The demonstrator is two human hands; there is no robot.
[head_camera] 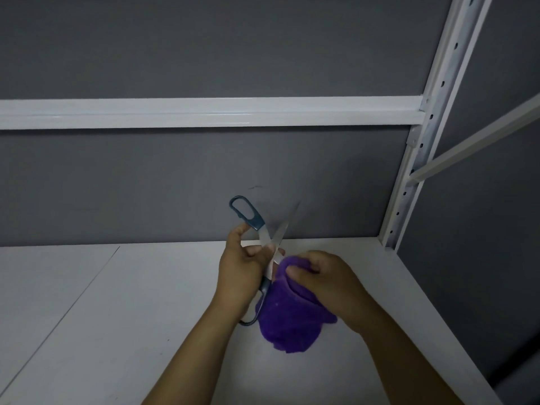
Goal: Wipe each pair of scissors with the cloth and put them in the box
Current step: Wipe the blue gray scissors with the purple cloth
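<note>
My left hand (244, 270) grips a pair of scissors (248, 213) with dark blue handles, held above the white shelf. The blades are spread apart in an X; one handle loop points up and away, the other hangs down below my palm. My right hand (321, 279) clutches a purple cloth (287, 320) and presses it against the lower part of one blade. The cloth droops down under my right hand. No box is in view.
The white shelf surface (122, 317) runs left and toward me. A grey back wall (146, 185) stands behind it. A white crossbar (204, 112) spans above, and a white perforated upright (418, 153) stands at the right corner.
</note>
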